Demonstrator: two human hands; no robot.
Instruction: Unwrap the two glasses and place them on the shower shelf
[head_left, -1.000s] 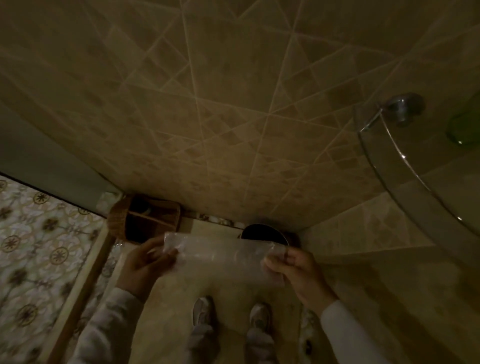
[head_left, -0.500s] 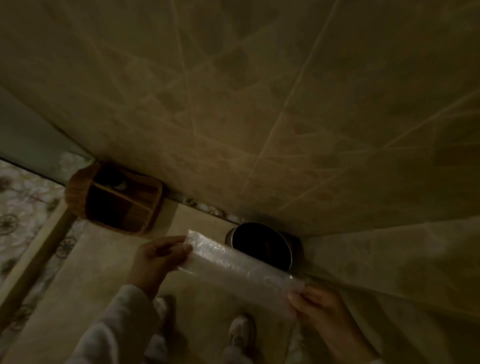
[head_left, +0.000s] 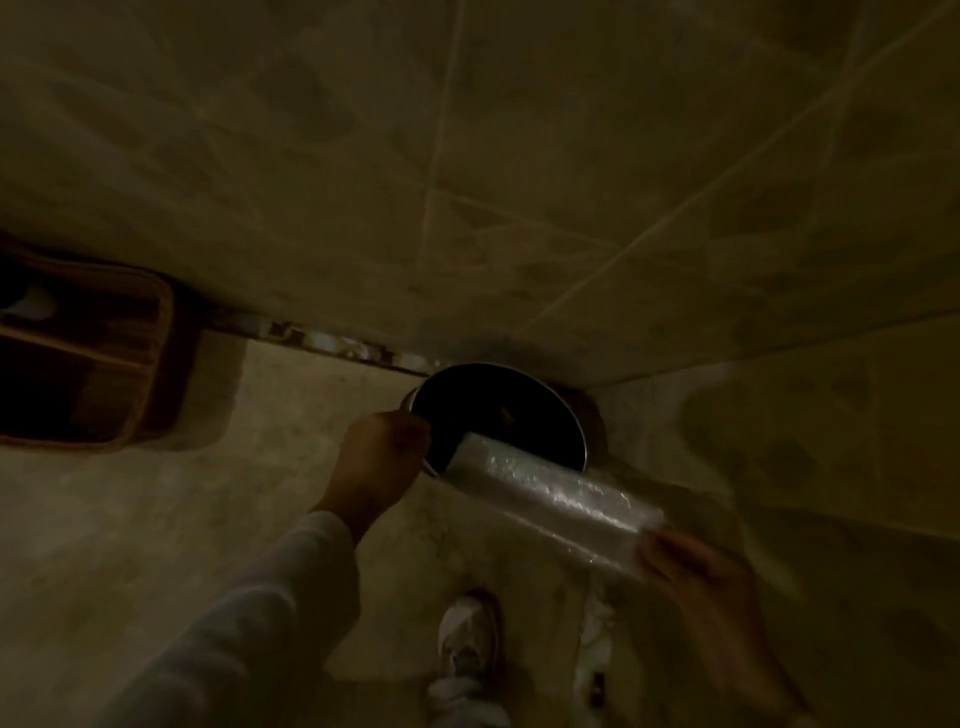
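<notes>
Far off to the left of my left hand, a brown wicker basket (head_left: 88, 358) sat on the floor against the tiled wall (head_left: 467, 156), its inside split by a divider; what lay in it was too dark to make out. My left hand (head_left: 376, 457) reached forward out of a pale sleeve (head_left: 249, 618), fingers curled over at the near rim of a round dark bin (head_left: 498, 410) that stood in the corner where the two walls met. Whether that hand gripped the rim or only rested against it, I could not tell in the dim light. Just to the right of it, a strip of bubble wrap (head_left: 550, 493) slanted down across the bin's opening, its upper end over the dark inside, its lower end running toward my right hand (head_left: 696, 577). That hand was blurred, but its fingers were pinched closed on the wrap's lower end. I could not tell whether a glass was inside the wrap, which looked flat and limp. Below and between my hands, one of my pale shoes (head_left: 467, 639) stood on the stone floor (head_left: 156, 519).
</notes>
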